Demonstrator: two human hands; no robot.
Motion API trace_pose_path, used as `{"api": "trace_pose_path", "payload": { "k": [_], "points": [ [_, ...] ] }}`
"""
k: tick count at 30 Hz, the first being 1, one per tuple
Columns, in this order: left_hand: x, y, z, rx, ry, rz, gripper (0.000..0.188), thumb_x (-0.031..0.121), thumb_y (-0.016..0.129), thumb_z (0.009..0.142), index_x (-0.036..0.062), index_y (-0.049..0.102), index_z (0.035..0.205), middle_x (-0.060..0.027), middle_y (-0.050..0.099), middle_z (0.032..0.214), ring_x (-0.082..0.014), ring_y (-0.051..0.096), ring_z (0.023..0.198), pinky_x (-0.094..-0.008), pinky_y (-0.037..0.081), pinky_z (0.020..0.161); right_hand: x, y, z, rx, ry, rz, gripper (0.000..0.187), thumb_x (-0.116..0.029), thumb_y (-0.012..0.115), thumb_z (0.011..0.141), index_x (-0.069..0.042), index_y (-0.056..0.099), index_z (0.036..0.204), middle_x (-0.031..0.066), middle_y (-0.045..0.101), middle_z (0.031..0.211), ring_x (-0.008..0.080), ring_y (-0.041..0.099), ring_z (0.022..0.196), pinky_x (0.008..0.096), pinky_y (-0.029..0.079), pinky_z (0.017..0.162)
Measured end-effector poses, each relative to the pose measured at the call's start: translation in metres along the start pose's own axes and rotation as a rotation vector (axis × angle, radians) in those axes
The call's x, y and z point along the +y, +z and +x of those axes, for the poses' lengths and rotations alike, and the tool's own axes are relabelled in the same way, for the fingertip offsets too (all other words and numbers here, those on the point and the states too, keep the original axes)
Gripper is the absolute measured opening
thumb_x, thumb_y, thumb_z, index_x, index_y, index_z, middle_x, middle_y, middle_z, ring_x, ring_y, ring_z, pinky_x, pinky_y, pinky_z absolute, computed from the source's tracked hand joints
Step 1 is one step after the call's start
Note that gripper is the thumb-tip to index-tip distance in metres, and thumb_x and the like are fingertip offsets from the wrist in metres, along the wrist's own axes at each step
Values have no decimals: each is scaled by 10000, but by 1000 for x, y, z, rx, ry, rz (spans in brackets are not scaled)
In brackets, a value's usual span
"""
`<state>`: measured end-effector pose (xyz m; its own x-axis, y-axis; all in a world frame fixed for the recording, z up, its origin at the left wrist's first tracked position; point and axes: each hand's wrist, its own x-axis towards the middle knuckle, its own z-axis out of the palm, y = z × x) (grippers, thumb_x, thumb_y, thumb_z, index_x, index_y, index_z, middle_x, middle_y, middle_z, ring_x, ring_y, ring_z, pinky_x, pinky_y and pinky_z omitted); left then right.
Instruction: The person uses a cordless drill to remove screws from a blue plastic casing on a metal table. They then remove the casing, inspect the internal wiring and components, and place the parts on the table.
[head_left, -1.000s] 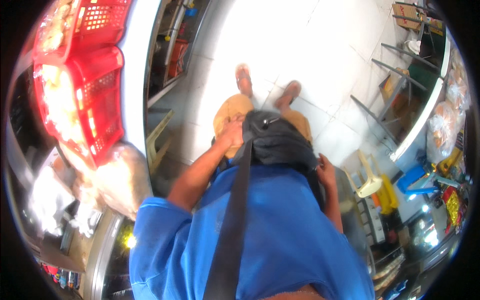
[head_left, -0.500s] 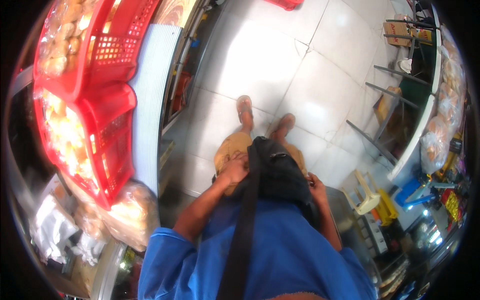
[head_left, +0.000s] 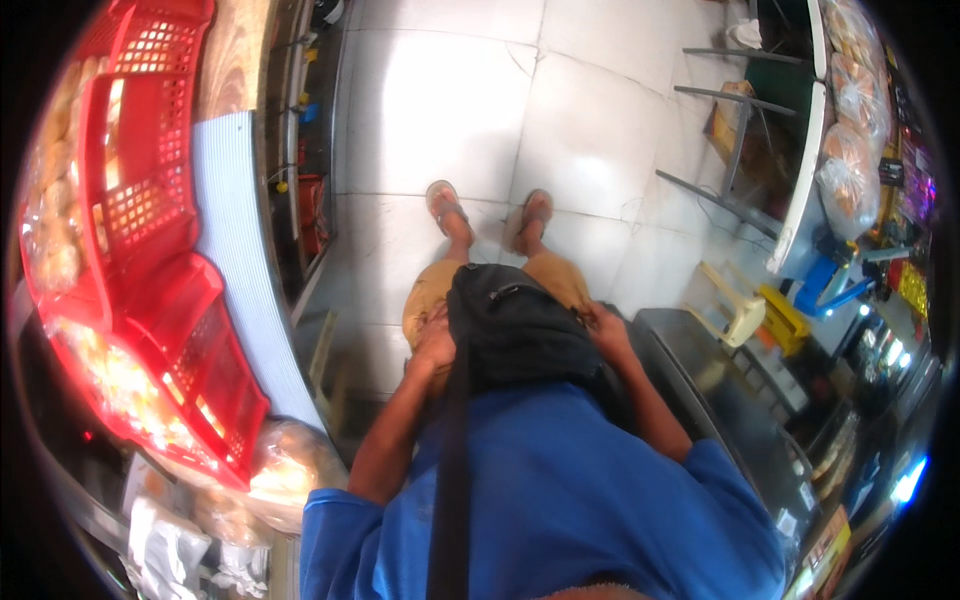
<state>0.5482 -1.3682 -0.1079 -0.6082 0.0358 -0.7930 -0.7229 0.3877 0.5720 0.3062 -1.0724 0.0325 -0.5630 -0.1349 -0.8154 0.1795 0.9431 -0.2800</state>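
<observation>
A black bag (head_left: 515, 320) hangs across my lap on a dark strap (head_left: 453, 490) over my blue shirt. My left hand (head_left: 435, 338) lies against the tan trousers (head_left: 428, 288) at the left side of the bag. Its fingers point forward along the thigh, and I see nothing held in them. At the bag's right edge is my right hand (head_left: 607, 332), touching the trousers on that side. Its fingertips are partly hidden and blurred. Both sandalled feet (head_left: 535, 212) stand on the pale tiled floor (head_left: 430, 110).
Red crates (head_left: 150, 210) of bagged bread rolls stand on the left beside a ribbed pale blue surface (head_left: 240, 210). More bagged bread (head_left: 850, 180) lines a rack (head_left: 800, 180) on the right. A dark flat-topped unit (head_left: 690, 380) and a cream plastic stool (head_left: 735, 310) are close by my right arm.
My view has turned, and the crates sit farther left. The feet are now side by side. My right hand has come up against the trousers by the bag; my left hand stays on the thigh.
</observation>
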Motion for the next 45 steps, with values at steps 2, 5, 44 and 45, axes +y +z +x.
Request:
{"api": "trace_pose_path", "payload": {
  "k": [2,5,44,45],
  "points": [
    [2,-4,0,-13,2,12,649,436,540,923,129,454,1489,-124,401,1551,-286,284,1478,-549,225,1173,-3,3,-3,14,-14,-11,406,-209,685,862,-70,620,1239,195,698,1094,421,652,1030,483,514,875],
    [3,-8,0,-23,7,31,646,427,546,921,122,457,1483,-129,413,1536,-291,299,1465,-543,236,1167,-2,8,-5,37,-35,-12,398,-225,681,869,-66,620,1229,204,695,1091,423,649,1027,486,513,867],
    [21,14,39,-102,206,375,602,310,626,893,32,504,1412,-191,573,1351,-357,495,1305,-462,389,1089,137,51,-69,177,72,336,514,-339,665,891,-11,610,1283,203,694,1160,376,659,1083,446,518,942],
    [29,17,43,-94,218,389,601,307,628,892,30,505,1411,-193,578,1347,-359,500,1301,-460,392,1087,145,46,-75,187,91,353,549,-358,673,885,-3,601,1297,211,689,1172,375,656,1095,442,514,954]
  ]
}}
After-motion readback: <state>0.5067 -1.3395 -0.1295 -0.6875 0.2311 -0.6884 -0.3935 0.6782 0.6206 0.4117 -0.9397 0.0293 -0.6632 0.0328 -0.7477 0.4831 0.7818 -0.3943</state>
